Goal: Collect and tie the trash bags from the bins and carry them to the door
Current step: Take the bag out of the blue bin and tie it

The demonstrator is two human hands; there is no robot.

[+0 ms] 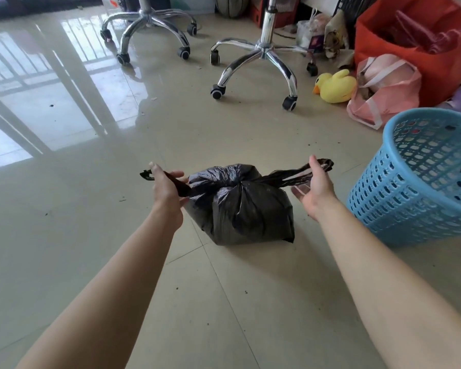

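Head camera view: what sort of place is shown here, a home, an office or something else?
Most likely a room in a home, perhaps also used for work: two chrome swivel-chair bases on castors, a yellow plush duck beside a pink bag, and a blue plastic bin by a black trash bag.

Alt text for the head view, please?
Left hand and right hand each hold one loose end of a knotted black trash bag sitting on the tiled floor. A blue basket bin stands to its right.
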